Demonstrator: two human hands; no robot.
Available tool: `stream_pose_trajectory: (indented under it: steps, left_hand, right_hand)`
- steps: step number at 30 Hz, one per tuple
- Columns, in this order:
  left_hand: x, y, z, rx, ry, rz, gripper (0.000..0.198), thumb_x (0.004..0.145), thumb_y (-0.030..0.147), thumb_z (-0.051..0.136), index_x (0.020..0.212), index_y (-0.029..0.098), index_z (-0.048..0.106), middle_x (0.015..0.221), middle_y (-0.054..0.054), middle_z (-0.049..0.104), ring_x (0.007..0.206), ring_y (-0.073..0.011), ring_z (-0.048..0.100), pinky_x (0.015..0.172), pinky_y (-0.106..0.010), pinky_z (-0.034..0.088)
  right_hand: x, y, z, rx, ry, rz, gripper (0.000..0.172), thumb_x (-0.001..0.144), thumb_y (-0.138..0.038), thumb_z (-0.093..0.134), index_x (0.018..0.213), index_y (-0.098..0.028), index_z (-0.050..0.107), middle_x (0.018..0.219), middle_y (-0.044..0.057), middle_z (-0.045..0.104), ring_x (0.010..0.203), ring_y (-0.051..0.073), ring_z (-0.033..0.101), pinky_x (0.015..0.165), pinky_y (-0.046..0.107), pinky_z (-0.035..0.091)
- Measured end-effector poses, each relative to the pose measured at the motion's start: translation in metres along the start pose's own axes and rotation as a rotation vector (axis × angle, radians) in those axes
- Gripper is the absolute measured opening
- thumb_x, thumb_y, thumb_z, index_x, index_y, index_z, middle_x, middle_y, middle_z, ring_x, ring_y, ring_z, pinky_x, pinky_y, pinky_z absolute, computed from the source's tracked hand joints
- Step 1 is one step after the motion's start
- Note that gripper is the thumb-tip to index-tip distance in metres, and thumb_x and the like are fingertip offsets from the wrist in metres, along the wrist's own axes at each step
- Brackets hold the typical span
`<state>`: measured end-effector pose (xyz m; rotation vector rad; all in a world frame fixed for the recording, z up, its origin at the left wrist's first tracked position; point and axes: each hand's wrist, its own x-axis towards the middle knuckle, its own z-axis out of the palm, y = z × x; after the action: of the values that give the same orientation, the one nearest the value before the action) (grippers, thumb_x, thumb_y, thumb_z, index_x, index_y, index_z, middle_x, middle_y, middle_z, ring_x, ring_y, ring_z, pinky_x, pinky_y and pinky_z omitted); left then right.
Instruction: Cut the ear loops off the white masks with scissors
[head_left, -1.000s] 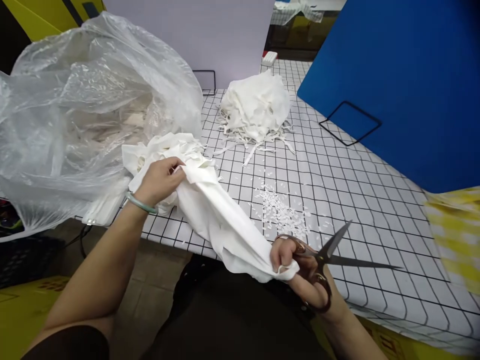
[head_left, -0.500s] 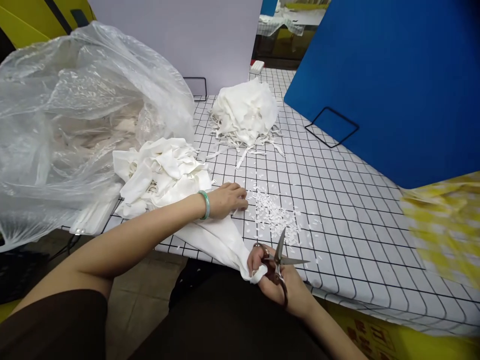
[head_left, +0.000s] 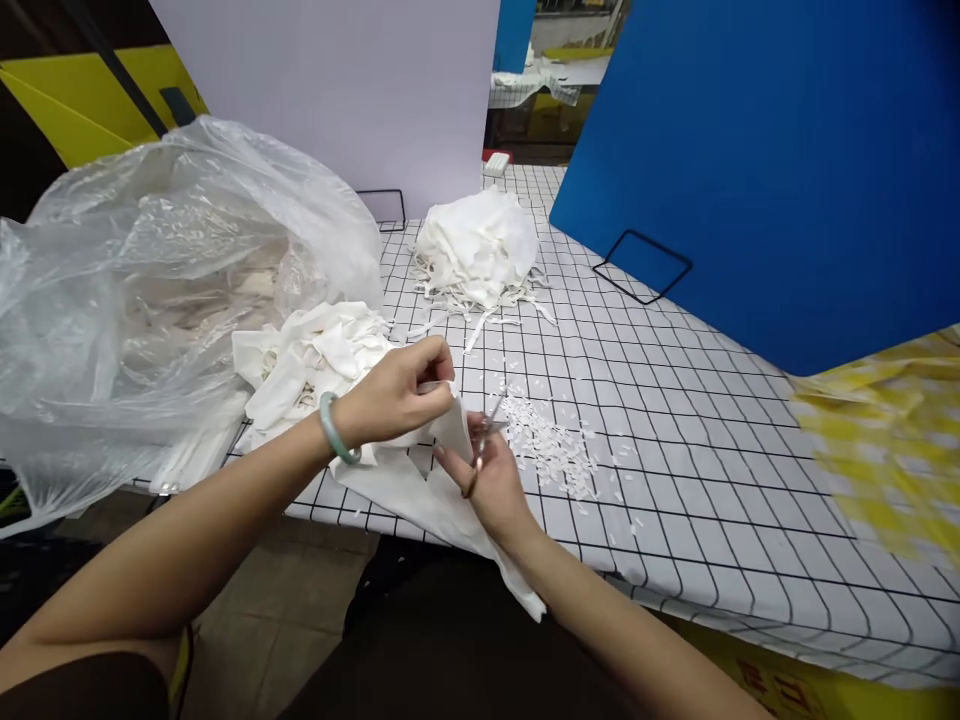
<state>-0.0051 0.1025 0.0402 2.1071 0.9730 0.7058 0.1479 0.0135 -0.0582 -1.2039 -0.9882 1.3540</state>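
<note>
My left hand [head_left: 401, 393], with a pale green bangle [head_left: 335, 428] at the wrist, pinches the upper edge of a piece of white fabric [head_left: 451, 428]. Close beside it, my right hand [head_left: 496, 480] has its fingers in the handles of metal scissors [head_left: 481, 452], whose blades point up and away. The fabric's lower part lies over the table edge and hangs toward my lap. A heap of white fabric pieces [head_left: 319, 345] sits left of my hands. Small white clippings [head_left: 551, 445] are scattered just right of the scissors.
A second white pile with loose strips [head_left: 480, 245] stands farther back on the grid-patterned tablecloth [head_left: 675, 480]. A big clear plastic bag [head_left: 150, 300] fills the left. Upright lilac [head_left: 337, 90] and blue [head_left: 750, 180] boards stand behind. Yellow checked cloth [head_left: 877, 440] lies at right.
My left hand has risen from the table and now grips the fabric's edge. My right hand, with the scissors, has moved up and left beside it, letting go of the fabric's lower end.
</note>
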Motion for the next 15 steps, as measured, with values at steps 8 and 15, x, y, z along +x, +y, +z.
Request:
stream_pose_trajectory:
  steps: [8,15]
  left_hand:
    - [-0.06,0.014,-0.032,-0.358,-0.329,-0.487,0.018,0.086,0.03,0.057,0.091,0.016,0.068,0.07,0.0,0.055,0.061,-0.0124,0.045,0.055,-0.024,0.038]
    - [-0.08,0.0,0.009,-1.185,-0.353,-0.673,0.025,0.088,0.034,0.064,0.093,0.011,0.074,0.076,-0.005,0.059,0.07,-0.0144,0.055,0.076,-0.031,0.051]
  right_hand:
    - [0.034,-0.04,-0.005,0.168,-0.219,-0.031,0.021,0.068,-0.029,0.074,0.08,-0.019,0.061,0.072,-0.002,0.056,0.065,0.013,0.05,0.06,0.026,0.041]
    - [0.056,-0.051,-0.007,0.193,-0.535,-0.024,0.02,0.066,-0.032,0.073,0.077,-0.02,0.061,0.07,0.0,0.058,0.062,0.014,0.049,0.056,0.026,0.037]
